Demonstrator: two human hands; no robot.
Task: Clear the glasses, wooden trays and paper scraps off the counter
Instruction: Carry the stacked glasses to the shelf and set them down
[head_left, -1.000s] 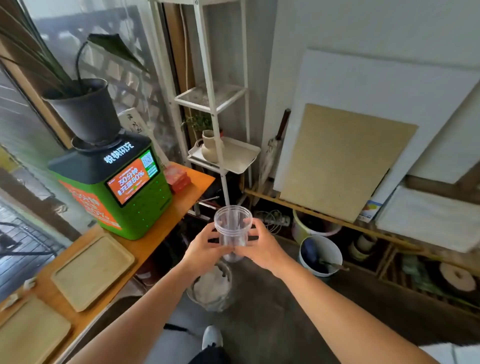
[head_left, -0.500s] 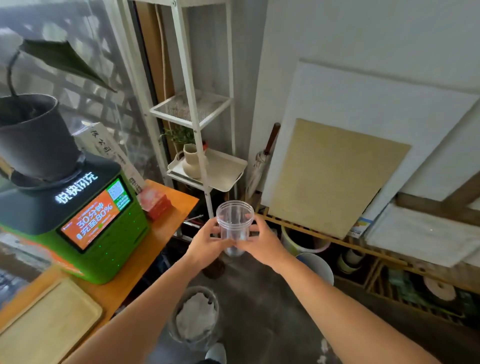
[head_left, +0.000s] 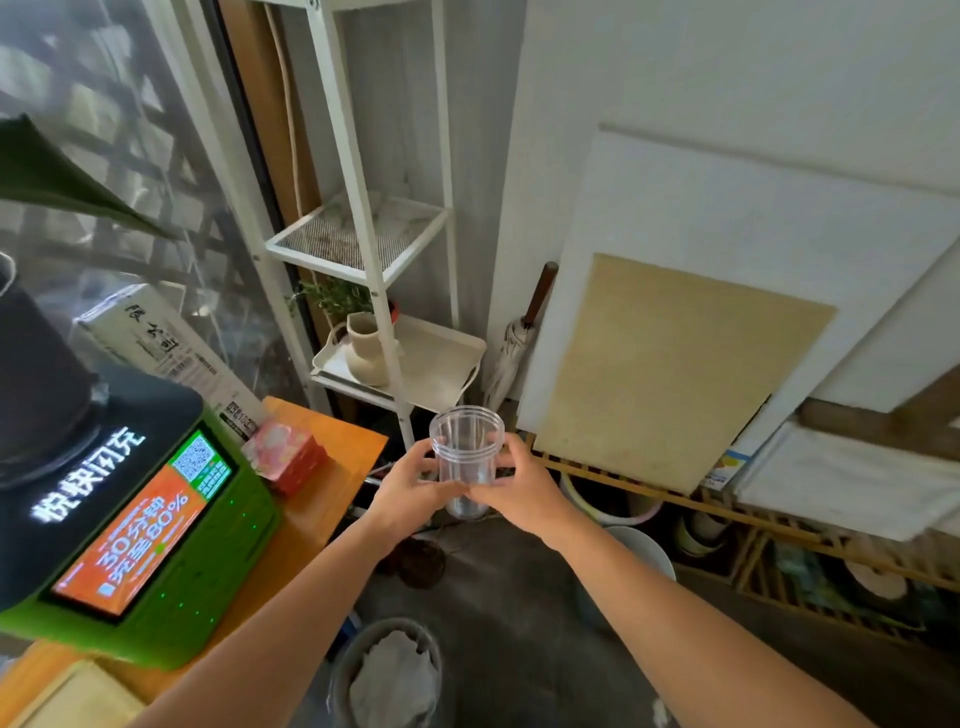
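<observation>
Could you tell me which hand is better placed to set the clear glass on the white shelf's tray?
Probably the left hand: both hands grip the clear glass, right hand opposite, but the shelf tray lies ahead and slightly to the left.

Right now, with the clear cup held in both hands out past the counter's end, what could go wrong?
The clear cup is pinched between the left hand and right hand over bare floor, so a slip would probably drop it. The white shelf rack stands just beyond, holding a ceramic jug; a forward reach might knock it. Only a corner of one wooden tray shows on the counter, so that part looks unfinished.
</observation>
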